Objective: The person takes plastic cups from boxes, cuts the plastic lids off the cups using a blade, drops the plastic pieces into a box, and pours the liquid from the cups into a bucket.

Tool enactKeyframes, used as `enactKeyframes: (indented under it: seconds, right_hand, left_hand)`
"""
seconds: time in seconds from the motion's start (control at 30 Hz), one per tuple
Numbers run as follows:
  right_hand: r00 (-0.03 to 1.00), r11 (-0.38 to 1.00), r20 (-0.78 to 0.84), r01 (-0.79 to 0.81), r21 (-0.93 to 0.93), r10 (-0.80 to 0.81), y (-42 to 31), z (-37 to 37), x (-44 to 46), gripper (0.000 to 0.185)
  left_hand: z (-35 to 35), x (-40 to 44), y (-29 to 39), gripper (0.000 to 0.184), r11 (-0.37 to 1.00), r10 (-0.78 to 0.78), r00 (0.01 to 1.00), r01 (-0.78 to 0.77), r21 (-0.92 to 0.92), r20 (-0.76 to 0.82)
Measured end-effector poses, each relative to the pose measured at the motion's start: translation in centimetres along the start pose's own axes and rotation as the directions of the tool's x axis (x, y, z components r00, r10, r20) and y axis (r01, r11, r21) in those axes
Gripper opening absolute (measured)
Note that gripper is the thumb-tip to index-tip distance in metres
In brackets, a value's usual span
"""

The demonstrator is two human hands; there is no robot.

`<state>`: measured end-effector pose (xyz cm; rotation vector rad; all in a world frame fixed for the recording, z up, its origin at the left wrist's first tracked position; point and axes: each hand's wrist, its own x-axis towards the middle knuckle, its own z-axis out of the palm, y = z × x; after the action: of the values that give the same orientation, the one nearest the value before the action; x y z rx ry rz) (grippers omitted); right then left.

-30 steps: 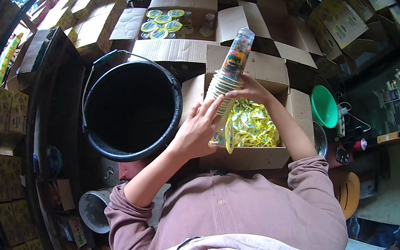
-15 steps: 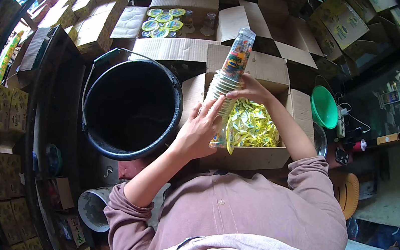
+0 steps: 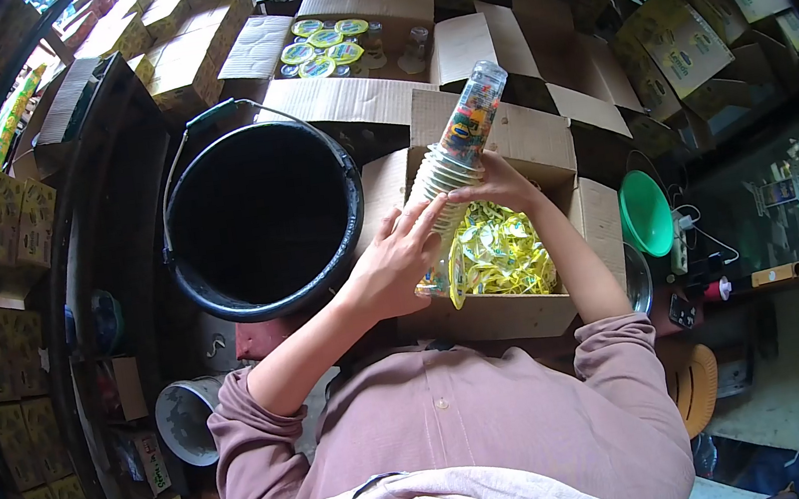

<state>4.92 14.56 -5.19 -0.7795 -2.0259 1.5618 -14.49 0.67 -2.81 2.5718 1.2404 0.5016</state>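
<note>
A long stack of nested plastic cups point(image 3: 471, 124) with colourful print slants up and to the right. My left hand point(image 3: 399, 258) has its fingers wrapped on the lower part of the stack. Higher up, my right hand point(image 3: 500, 183) grips the stack from its right side. At the stack's lower end is a yellow-rimmed piece point(image 3: 457, 277), upright on edge. Just beneath my hands stands an open cardboard box point(image 3: 499, 318) holding a heap of yellow and green printed lids or wrappers point(image 3: 505, 246). My palms hide part of the stack.
A large black bucket point(image 3: 183, 278) stands left of the box. Behind is an open carton point(image 3: 339, 99) with yellow-lidded cups point(image 3: 321, 53). A green bowl point(image 3: 646, 214) and cables lie right. Printed cartons point(image 3: 686, 45) are piled around, and a grey bucket point(image 3: 183, 419) stands lower left.
The top end of the cup stack has dipped slightly. My right hand has shifted a little on the stack, while my left hand stays nearly where it was.
</note>
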Motion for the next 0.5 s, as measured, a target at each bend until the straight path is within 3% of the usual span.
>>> enactKeyframes:
  seconds: [0.5]
  right_hand:
    - [1.0,1.0,0.008,-0.018,0.002,0.018,-0.52,0.23,0.08,0.048]
  left_hand:
    - [-0.39,-0.24,-0.7,0.046,0.998,0.044,0.997,-0.047,-0.04,-0.057]
